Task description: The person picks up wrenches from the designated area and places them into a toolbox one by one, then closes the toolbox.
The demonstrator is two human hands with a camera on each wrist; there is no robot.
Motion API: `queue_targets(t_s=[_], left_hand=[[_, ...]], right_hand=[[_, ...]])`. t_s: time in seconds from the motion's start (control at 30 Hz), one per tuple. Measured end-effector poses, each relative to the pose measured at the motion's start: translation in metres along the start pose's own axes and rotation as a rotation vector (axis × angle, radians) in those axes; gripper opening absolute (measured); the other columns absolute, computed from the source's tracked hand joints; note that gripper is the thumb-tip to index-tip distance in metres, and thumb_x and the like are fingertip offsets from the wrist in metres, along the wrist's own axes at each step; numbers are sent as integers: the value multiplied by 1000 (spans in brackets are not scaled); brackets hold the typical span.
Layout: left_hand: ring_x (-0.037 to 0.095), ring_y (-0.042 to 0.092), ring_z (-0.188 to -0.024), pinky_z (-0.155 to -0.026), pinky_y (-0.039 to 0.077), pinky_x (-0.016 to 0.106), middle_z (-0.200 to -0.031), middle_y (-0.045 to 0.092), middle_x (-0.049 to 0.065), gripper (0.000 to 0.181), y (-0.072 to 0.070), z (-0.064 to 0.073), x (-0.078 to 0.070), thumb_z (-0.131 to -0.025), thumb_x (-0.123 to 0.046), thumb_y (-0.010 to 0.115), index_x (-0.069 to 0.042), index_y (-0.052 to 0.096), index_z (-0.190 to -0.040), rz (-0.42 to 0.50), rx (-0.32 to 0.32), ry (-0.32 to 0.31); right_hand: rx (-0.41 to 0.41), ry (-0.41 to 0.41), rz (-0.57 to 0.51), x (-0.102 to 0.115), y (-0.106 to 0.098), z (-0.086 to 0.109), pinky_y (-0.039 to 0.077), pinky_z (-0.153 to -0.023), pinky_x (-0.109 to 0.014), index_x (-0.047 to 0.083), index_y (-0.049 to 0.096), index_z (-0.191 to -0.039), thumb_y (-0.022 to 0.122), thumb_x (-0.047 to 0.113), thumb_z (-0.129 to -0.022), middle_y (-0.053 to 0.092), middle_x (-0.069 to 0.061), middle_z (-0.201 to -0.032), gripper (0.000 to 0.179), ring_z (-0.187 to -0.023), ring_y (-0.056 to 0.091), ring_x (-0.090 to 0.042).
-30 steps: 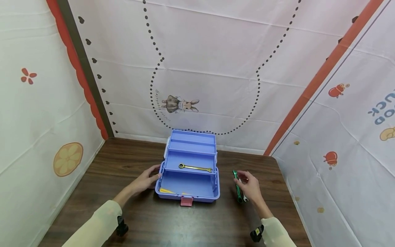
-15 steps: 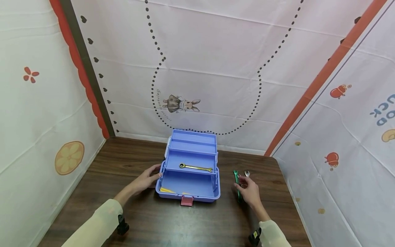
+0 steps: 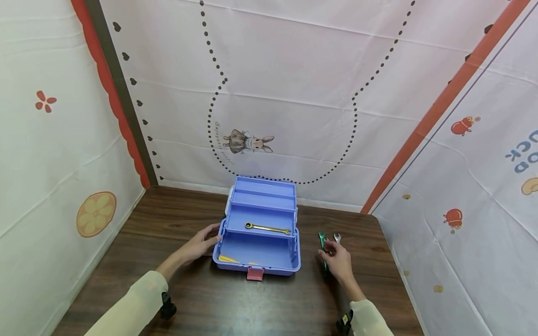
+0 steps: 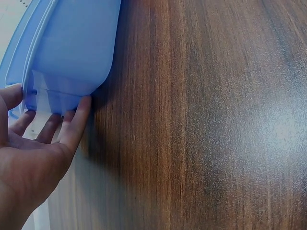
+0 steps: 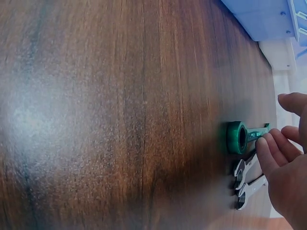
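plainly smooth boxy toolbox (image 3: 260, 247), glossy ring-ended green wrench (image 5: 251, 134)

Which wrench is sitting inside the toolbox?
The gold wrench, lying in a tray of the blue toolbox. The green wrench and the silver ones lie outside it, on the table.

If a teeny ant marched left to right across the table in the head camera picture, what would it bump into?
Left hand → blue toolbox → green wrench → silver wrench end. The right hand overlaps the wrenches, so I left it out.
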State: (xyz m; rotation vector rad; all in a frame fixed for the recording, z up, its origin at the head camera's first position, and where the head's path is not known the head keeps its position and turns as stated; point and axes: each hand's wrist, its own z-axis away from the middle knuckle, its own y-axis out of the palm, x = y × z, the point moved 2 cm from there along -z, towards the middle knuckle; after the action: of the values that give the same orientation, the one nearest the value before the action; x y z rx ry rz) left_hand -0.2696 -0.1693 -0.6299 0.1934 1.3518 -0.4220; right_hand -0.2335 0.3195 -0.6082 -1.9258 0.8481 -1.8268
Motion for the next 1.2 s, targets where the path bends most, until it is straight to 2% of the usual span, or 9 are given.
queue_targets(t_s=[0.73,1.2], left_hand=[[44,50,-140,-99,59,52,-166,31,24,65,0,1,-3,-112,-34,57,-13,29,-167,10,3,-18],[45,48,-142,-99,59,53,-168,29,23,67,0,1,-1,-111,-37,58,-14,29,-167,3,8,-29]], right_hand=[[-13,27,31,-1,4,-2,61,-93,-47,-7,69,-126,83,7,-93,73,-22,-119,39,-110,70,-34],[-39,-1,42,-6,7,-2,62,-87,-39,-8,70,-122,83,3,-91,73,-22,-116,35,-106,71,-35]])
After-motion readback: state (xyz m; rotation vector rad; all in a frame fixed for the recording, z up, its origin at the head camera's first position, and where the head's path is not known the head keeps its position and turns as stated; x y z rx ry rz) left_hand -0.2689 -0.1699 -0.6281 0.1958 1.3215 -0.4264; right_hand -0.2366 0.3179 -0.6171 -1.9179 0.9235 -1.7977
